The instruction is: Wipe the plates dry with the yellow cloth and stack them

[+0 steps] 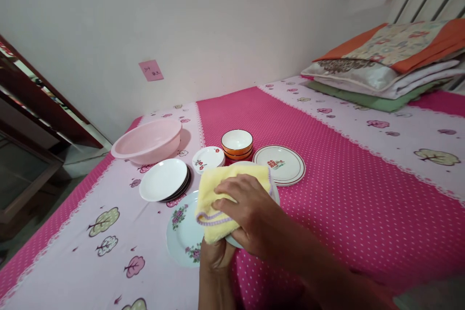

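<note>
My right hand (247,203) presses a folded yellow cloth (232,179) with purple stitched edging, its fingers bent over the fabric. Under the cloth is a pale plate (276,194), mostly covered, with only parts of its rim showing. My left hand (217,254) supports this plate from below; its fingers are hidden behind the plate and cloth. Partly behind them, a large pale plate with purple flowers (178,242) lies on the bedspread. Just beyond the cloth are small plates with red flowers (209,157), orange-sided bowls (237,143) and a red-rimmed plate (290,167).
White dishes with dark undersides (163,179) are stacked at left, near a pink basin (147,140). Everything stands on a pink and white bedspread (337,179). Folded bedding and a pillow (381,65) lie at the far right. A white wall (232,34) rises behind.
</note>
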Available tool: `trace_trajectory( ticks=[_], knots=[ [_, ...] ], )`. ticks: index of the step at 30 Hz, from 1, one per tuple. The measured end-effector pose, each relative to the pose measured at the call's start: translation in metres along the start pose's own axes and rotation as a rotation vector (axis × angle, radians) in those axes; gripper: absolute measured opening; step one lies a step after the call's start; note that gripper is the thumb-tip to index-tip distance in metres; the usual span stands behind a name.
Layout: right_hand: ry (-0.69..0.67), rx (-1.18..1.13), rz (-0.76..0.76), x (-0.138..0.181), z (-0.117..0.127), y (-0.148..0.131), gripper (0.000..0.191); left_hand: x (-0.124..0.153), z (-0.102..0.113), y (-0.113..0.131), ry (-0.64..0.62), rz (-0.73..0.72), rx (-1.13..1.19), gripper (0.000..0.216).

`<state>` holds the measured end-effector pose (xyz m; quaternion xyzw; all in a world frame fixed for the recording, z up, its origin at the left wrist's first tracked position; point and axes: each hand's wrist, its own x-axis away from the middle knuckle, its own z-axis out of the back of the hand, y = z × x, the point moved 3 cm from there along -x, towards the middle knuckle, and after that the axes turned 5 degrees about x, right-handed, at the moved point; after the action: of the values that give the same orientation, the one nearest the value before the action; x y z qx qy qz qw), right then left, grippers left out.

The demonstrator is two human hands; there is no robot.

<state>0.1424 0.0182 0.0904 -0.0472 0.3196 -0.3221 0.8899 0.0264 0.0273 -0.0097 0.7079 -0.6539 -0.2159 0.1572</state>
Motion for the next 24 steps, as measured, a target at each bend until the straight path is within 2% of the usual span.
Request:
trace_trajectory(
  ticks=[4, 9, 12, 15, 19, 21, 24],
  knots=[
    [0.079, -0.001, -0.027, 0.0, 0.0, 0.005, 0.038, 0.003, 0.003, 0.0, 0.01, 0.025, -0.095, 0.064],
    [0.222, -0.012, -0.112, -0.002, 0.002, 0.027, 0.045, 0.012, 0.002, -0.005, 0.098, 0.186, -0.184, 0.071],
    [0.276, 0.006, -0.214, 0.001, 0.004, 0.044, 0.042, 0.014, 0.0, -0.001, 0.144, 0.203, -0.219, 0.075],
    [0.258, 0.039, -0.391, 0.007, 0.007, 0.065, 0.036, 0.014, 0.0, 0.007, 0.176, 0.162, -0.253, 0.079],
    [0.135, 0.053, -0.632, 0.017, 0.013, 0.085, 0.016, 0.014, 0.001, 0.017, 0.188, 0.131, -0.287, 0.082],
    [0.141, 0.041, -0.629, 0.018, 0.015, 0.086, 0.014, 0.015, 0.001, 0.02, 0.186, 0.14, -0.3, 0.081],
    [0.231, 0.032, -0.477, 0.013, 0.016, 0.074, 0.025, 0.018, 0.002, 0.022, 0.211, 0.131, -0.315, 0.081]
  ],
)
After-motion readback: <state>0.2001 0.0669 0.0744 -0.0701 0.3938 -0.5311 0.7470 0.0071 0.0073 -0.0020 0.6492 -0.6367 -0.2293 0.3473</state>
